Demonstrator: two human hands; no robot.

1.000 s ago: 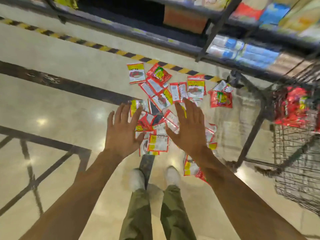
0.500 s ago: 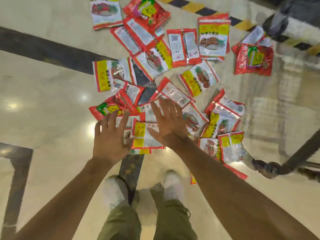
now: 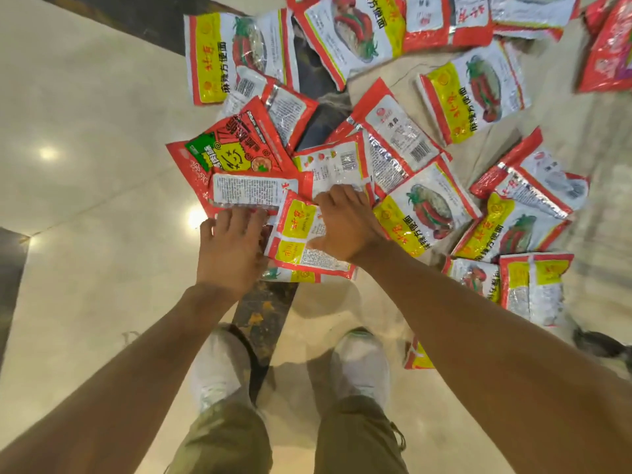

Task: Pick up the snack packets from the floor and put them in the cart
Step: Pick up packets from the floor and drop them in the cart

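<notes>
Snack packets (image 3: 236,56) labelled 麻辣方便面; right hand (image 3: 345,227) grips one.

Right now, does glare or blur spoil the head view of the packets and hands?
Head view: two glare spots on the glossy floor, beside the packets; right-edge packet smeared; central print legible; left hand and right hand sharp enough.
</notes>
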